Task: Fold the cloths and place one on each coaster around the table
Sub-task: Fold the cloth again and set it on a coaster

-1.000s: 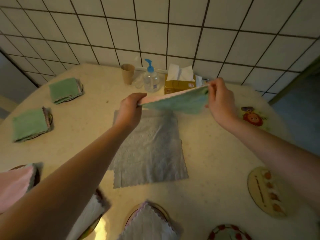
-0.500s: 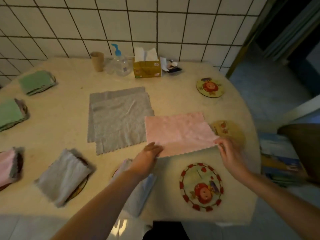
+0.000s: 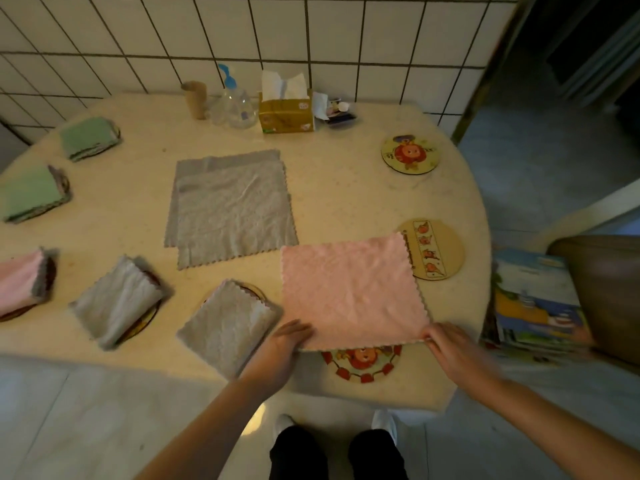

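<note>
We pinch the pink cloth's [image 3: 351, 289] near corners, left hand [image 3: 281, 348] and right hand [image 3: 452, 348], spread flat over a red-rimmed coaster [image 3: 363, 363].

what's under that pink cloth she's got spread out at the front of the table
The spread pink cloth covers the far part of a red-rimmed coaster at its near edge and overlaps the beige coaster at its far right corner. Anything else beneath it is hidden.
</note>
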Demonstrator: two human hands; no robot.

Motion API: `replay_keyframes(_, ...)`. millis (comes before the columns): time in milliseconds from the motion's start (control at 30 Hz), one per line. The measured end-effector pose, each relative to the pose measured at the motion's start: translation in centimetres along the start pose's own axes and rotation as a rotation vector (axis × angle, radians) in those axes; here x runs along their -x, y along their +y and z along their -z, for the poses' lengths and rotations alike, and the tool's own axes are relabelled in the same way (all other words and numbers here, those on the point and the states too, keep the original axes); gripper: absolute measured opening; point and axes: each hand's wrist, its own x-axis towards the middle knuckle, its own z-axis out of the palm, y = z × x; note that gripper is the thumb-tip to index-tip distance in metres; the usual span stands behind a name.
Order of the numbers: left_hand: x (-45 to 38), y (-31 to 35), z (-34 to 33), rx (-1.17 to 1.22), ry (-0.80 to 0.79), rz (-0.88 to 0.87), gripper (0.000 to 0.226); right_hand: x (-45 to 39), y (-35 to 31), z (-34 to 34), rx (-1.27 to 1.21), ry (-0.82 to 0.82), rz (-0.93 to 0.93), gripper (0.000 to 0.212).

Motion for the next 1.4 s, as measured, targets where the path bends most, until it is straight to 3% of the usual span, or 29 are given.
replay_keyframes(100,0.5,0.8,0.3,0.078,0.081,0.098,0.04,-1.1,0.6,0.8,-0.128,-0.032,-0.001,0.008)
replay_keyframes(200,-0.3,1.4,0.7,0.215,0.25,0.21,0.03,-2.8,1.1,2.5,-0.268,0.051,0.016,0.015)
replay_keyframes(300,-1.1,2.1,1.3,0.374,0.453,0.37,0.004,-4.7,1.4,3.4,-0.458,0.086,-0.084,0.011)
replay_keyframes(367,-2.0,2.2,1.6,0.419,0.52,0.483,0.017,-6.3,1.6,3.6,-0.54,0.119,-0.151,0.01)
replay_keyframes(467,-4.1,1.9,2.1,0.491,0.531,0.559,0.027,-9.6,2.2,3.8,-0.588,0.151,-0.254,0.014)
replay_keyframes(700,-10.9,0.8,4.3,0.458,0.493,0.678,0.014,-16.4,2.9,2.8,-0.578,0.17,-0.456,0.017)
replay_keyframes(1167,-15.2,-3.1,5.9,0.32,0.315,0.622,0.017,-21.1,4.0,1.7,-0.437,0.171,-0.524,0.008)
replay_keyframes(1400,-15.4,-2.7,5.3,0.334,0.411,0.686,0.019,-21.8,4.6,1.8,-0.425,0.155,-0.533,0.011)
